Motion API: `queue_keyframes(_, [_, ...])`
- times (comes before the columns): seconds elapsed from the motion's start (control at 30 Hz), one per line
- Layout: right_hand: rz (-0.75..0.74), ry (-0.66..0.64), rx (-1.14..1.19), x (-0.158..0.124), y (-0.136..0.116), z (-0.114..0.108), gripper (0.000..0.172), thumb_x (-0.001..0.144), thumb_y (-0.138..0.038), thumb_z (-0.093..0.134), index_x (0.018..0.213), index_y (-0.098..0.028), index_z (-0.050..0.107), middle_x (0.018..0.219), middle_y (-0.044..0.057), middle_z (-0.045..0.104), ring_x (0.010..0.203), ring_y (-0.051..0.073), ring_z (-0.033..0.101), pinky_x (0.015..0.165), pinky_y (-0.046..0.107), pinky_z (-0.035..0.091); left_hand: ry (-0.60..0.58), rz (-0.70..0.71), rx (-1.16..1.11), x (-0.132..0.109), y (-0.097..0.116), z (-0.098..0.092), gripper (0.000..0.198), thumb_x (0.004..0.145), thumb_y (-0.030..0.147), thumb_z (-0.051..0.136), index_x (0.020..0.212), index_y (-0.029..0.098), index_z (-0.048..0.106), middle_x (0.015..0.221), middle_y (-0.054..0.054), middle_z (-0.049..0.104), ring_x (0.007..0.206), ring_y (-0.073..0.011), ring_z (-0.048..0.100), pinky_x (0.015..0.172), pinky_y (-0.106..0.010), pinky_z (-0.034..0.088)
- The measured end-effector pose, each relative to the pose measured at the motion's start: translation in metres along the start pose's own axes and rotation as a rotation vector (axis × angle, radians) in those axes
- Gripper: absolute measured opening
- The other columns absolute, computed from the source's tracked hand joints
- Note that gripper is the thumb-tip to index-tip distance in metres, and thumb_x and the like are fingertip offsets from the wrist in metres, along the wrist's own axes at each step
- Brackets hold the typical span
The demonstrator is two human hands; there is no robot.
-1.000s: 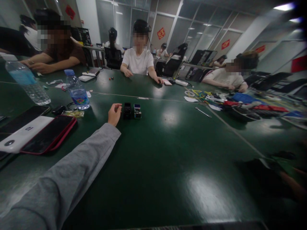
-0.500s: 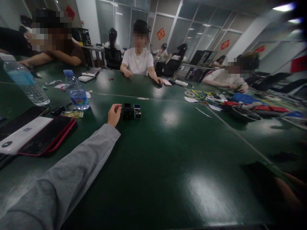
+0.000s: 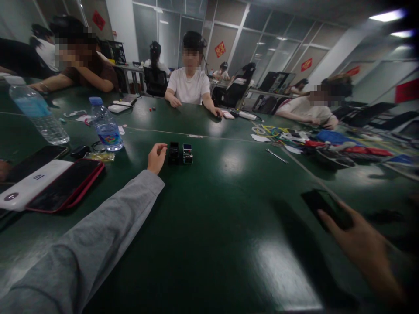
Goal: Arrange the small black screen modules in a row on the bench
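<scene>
My left hand (image 3: 156,158) rests on the green table, fingers loosely curved and holding nothing. Its fingertips are close beside a small black block-like device (image 3: 173,153); whether they touch it I cannot tell. Just right of that stands a second small device (image 3: 187,155) with a little screen on top and a pale, circuit-like front. At the lower right my right hand (image 3: 363,242) grips a dark, flat rectangular object (image 3: 316,203) between thumb and fingers, tilted above the table. Blur and shade hide its kind.
Two water bottles (image 3: 107,131) stand at the left, behind phones (image 3: 65,185) and a white power bank (image 3: 34,181). A wrench (image 3: 276,156) lies to the right, near a pile of cables and bags (image 3: 347,148). A person in a white shirt (image 3: 189,85) sits opposite.
My right hand has come in from the lower right edge, carrying the dark rectangular object inward and up across the view. My left hand and the two small devices have stayed put.
</scene>
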State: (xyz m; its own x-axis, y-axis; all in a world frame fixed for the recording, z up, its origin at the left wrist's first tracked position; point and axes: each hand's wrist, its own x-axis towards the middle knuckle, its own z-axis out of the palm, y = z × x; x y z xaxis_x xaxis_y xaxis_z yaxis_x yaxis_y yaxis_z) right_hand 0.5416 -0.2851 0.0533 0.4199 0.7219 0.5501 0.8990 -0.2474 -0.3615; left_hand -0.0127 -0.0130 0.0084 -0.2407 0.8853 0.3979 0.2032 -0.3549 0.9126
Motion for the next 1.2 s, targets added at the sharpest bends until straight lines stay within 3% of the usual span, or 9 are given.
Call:
queue_keyframes(0.23, [-0.356, -0.171, 0.223, 0.024, -0.194, 0.100, 0.065, 0.088, -0.059, 0.048, 0.133, -0.012, 0.052, 0.123, 0.018, 0.060, 0.113, 0.033, 0.057, 0.096, 0.050, 0.046, -0.033, -0.006, 0.046, -0.002, 0.002, 0.000, 0.017, 0.086, 0.023, 0.056, 0.101, 0.019, 0.064, 0.099, -0.005, 0.065, 0.083, -0.0157, 0.061, 0.082, -0.035, 0.051])
queue_keyframes(0.33, [-0.398, -0.185, 0.223, 0.030, -0.249, 0.147, 0.057, 0.091, -0.046, 0.050, 0.134, -0.008, 0.049, 0.123, 0.020, 0.058, 0.114, 0.033, 0.054, 0.096, 0.050, 0.045, -0.094, 0.022, 0.090, -0.003, 0.004, -0.001, 0.017, 0.085, 0.024, 0.058, 0.100, 0.019, 0.064, 0.103, -0.006, 0.064, 0.087, -0.0170, 0.061, 0.084, -0.036, 0.050])
queue_keyframes(0.43, [-0.374, -0.182, 0.198, 0.035, -0.285, 0.180, 0.056, 0.092, -0.039, 0.051, 0.136, -0.006, 0.045, 0.121, 0.021, 0.057, 0.114, 0.034, 0.052, 0.093, 0.051, 0.046, -0.129, 0.048, 0.136, -0.004, 0.005, -0.001, 0.018, 0.083, 0.026, 0.061, 0.099, 0.019, 0.065, 0.106, -0.006, 0.062, 0.087, -0.0169, 0.060, 0.084, -0.036, 0.050])
queue_keyframes(0.57, [-0.335, -0.207, 0.176, 0.037, -0.304, 0.203, 0.055, 0.093, -0.038, 0.049, 0.138, -0.006, 0.042, 0.119, 0.022, 0.055, 0.112, 0.035, 0.051, 0.091, 0.051, 0.046, -0.166, 0.072, 0.179, -0.005, 0.005, -0.001, 0.021, 0.084, 0.031, 0.062, 0.100, 0.020, 0.065, 0.109, -0.007, 0.059, 0.088, -0.0178, 0.059, 0.085, -0.038, 0.050])
queue_keyframes(0.73, [-0.389, -0.136, 0.178, 0.032, -0.305, 0.200, 0.057, 0.095, -0.041, 0.048, 0.139, -0.006, 0.040, 0.126, 0.023, 0.048, 0.122, 0.038, 0.042, 0.097, 0.055, 0.040, -0.196, 0.078, 0.191, -0.006, 0.005, -0.001, 0.023, 0.083, 0.033, 0.063, 0.102, 0.021, 0.066, 0.113, -0.008, 0.056, 0.090, -0.0185, 0.060, 0.085, -0.040, 0.050])
queue_keyframes(0.83, [-0.535, -0.095, 0.239, 0.022, -0.316, 0.187, 0.053, 0.098, -0.038, 0.043, 0.144, -0.015, 0.035, 0.144, 0.018, 0.034, 0.135, 0.035, 0.028, 0.106, 0.056, 0.033, -0.213, 0.079, 0.183, -0.006, 0.006, 0.000, 0.025, 0.083, 0.033, 0.063, 0.105, 0.021, 0.066, 0.115, -0.008, 0.055, 0.092, -0.0192, 0.060, 0.085, -0.039, 0.051])
queue_keyframes(0.97, [-0.819, -0.245, 0.324, 0.003, -0.336, 0.178, 0.055, 0.099, -0.036, 0.043, 0.148, -0.020, 0.028, 0.155, 0.010, 0.022, 0.143, 0.028, 0.018, 0.114, 0.051, 0.027, -0.239, 0.124, 0.185, -0.006, 0.007, 0.001, 0.024, 0.083, 0.032, 0.062, 0.105, 0.021, 0.067, 0.113, -0.008, 0.056, 0.092, -0.0187, 0.061, 0.083, -0.037, 0.052])
queue_keyframes(1.1, [-0.876, -0.402, 0.353, -0.005, -0.341, 0.183, 0.058, 0.098, -0.036, 0.046, 0.149, -0.017, 0.026, 0.153, 0.013, 0.027, 0.138, 0.028, 0.031, 0.110, 0.047, 0.035, -0.263, 0.153, 0.199, -0.007, 0.010, 0.001, 0.025, 0.085, 0.033, 0.061, 0.106, 0.021, 0.068, 0.114, -0.008, 0.057, 0.093, -0.0190, 0.060, 0.082, -0.037, 0.052])
queue_keyframes(1.2, [-0.832, -0.417, 0.347, -0.003, -0.339, 0.185, 0.053, 0.097, -0.033, 0.047, 0.145, -0.016, 0.031, 0.148, 0.015, 0.034, 0.129, 0.029, 0.042, 0.102, 0.048, 0.042, -0.285, 0.156, 0.213, -0.008, 0.015, 0.002, 0.026, 0.086, 0.034, 0.060, 0.107, 0.021, 0.068, 0.114, -0.009, 0.057, 0.095, -0.0199, 0.060, 0.084, -0.038, 0.052])
